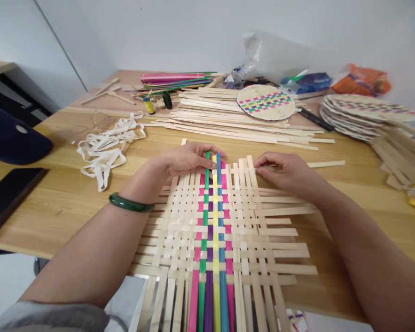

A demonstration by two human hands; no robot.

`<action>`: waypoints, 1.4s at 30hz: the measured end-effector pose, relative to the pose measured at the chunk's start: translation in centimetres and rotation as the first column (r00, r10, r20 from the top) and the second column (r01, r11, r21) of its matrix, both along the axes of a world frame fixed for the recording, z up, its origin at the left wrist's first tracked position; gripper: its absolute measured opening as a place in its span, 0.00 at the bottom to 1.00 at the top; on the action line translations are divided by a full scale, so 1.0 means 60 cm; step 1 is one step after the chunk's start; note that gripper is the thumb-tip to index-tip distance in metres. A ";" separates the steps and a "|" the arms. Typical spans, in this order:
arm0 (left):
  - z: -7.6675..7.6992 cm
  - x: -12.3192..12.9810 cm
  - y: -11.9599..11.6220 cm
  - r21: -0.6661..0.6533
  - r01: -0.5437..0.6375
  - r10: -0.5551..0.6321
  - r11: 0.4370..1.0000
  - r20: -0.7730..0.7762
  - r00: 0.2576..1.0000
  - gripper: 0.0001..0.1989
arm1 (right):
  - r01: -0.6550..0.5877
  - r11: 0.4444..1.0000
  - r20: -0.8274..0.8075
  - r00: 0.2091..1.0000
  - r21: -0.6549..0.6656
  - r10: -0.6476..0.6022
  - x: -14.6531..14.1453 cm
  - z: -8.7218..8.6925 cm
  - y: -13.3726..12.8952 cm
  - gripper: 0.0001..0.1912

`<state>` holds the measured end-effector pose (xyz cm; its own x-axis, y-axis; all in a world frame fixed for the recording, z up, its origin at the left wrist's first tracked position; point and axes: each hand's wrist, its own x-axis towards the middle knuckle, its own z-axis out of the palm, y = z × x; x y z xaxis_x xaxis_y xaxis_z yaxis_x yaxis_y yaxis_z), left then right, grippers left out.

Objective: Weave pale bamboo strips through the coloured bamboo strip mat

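Note:
A woven mat of pale flat strips [183, 207] lies at the table's front edge, with pink, green, purple, yellow and blue strips running lengthwise through its middle. At its far edge my left hand [190, 159] has its fingers closed on the coloured strips, near the upright green and blue ends. My right hand [280, 170], at the far right corner of the mat, pinches a pale crosswise strip [327, 164] whose end sticks out to the right past the hand. Part of that strip is hidden behind my right hand.
Loose pale strips [207, 113] lie behind the mat, with a round woven disc [266, 102] on them. Further right is a stack of discs [352, 115]. White ribbon [102, 154], a yellow spool [148, 105], a dark cap [14, 136] and coloured strips [176, 79] are also there.

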<state>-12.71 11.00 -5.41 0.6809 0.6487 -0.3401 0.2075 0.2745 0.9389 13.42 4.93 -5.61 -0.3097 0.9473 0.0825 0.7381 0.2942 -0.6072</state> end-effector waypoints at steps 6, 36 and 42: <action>0.017 0.002 -0.005 0.195 -0.018 0.050 0.981 -0.164 0.985 0.19 | 0.018 1.000 0.105 0.994 -0.002 -0.018 0.002 0.007 -0.002 0.12; -0.008 0.007 0.009 0.759 -0.084 0.281 0.645 -0.133 0.950 0.11 | 0.037 0.999 0.118 0.992 0.021 -0.040 0.002 0.003 -0.002 0.10; 0.004 0.001 0.005 0.725 -0.136 0.236 0.676 -0.038 0.971 0.12 | 0.048 0.999 0.110 0.993 0.009 -0.049 0.000 0.007 -0.004 0.11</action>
<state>-12.67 11.33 -5.19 0.5063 0.8364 0.2099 0.3491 -0.4213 0.8370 13.45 4.70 -5.20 -0.2713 0.9608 0.0568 0.8138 0.2605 -0.5194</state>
